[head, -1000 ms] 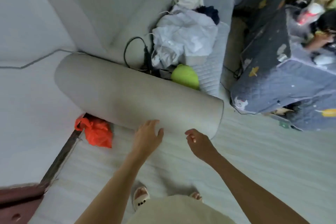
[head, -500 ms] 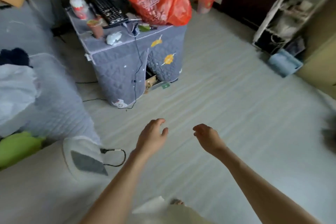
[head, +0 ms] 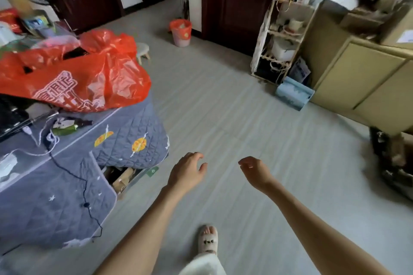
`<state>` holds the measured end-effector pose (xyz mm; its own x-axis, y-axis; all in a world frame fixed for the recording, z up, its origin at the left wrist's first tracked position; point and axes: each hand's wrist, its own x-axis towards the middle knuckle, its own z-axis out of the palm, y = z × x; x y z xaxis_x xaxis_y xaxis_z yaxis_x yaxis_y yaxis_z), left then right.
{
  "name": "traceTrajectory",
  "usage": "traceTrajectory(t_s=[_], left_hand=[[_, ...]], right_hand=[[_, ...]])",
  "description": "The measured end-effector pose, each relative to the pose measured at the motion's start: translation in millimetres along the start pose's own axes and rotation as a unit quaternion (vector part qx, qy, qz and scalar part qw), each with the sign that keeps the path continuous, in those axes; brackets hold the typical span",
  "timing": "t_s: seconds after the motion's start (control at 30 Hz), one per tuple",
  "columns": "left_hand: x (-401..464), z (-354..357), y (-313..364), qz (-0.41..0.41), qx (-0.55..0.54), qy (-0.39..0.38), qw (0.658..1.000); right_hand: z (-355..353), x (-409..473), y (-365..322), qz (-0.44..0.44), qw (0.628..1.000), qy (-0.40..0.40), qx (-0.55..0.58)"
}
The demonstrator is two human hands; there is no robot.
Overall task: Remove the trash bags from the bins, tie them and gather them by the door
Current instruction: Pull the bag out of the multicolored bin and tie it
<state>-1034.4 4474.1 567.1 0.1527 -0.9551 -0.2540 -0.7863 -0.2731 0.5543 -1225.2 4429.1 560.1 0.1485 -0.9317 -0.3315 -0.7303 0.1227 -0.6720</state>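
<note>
A small pink bin point(head: 180, 33), lined with a red trash bag point(head: 180, 25), is seen upright on the floor at upper centre. It is set beside a dark door point(head: 234, 0).

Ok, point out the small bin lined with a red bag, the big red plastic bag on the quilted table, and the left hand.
Small bin with red liner point(head: 180, 33): head view, front wall.
Big red plastic bag point(head: 93, 73): head view, crinkled side.
Left hand point(head: 187, 171): head view, back of hand.
</note>
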Motion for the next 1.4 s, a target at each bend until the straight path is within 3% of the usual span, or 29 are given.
traceTrajectory(t_s=[0.23,0.4,0.63,0.9,1.23,1.4], left_hand=[[216.7,-76.9,50.6,0.041,0.003,0.017,0.999],[402.5,-123.4,82.7,0.082,0.025,0.018,0.996],[646.7,-222.5,106.3,0.051,0.01,0.072,0.996],[865.2,-336.7,41.9,-0.035,0.002,0.129,0.991],[1206.9,-494.5,-42.9,-0.041,-0.029,0.149,0.987],[1356.1,-554.2,-66.6,-0.033,-0.024,0.109,0.993]], right_hand=[[-75.9,185.7,-82.0,0.015,0.999,0.021,0.029],[-124.9,367.9,-120.0,-0.005,0.998,0.045,0.045],[-170.1,636.7,-218.9,-0.032,0.996,0.034,0.081],[-150.8,881.3,-367.8,-0.086,0.993,-0.058,0.056],[-113.1,1207.5,-554.4,-0.07,0.995,-0.051,0.058],[-109.0,1349.4,-622.6,-0.03,0.996,-0.055,0.058]])
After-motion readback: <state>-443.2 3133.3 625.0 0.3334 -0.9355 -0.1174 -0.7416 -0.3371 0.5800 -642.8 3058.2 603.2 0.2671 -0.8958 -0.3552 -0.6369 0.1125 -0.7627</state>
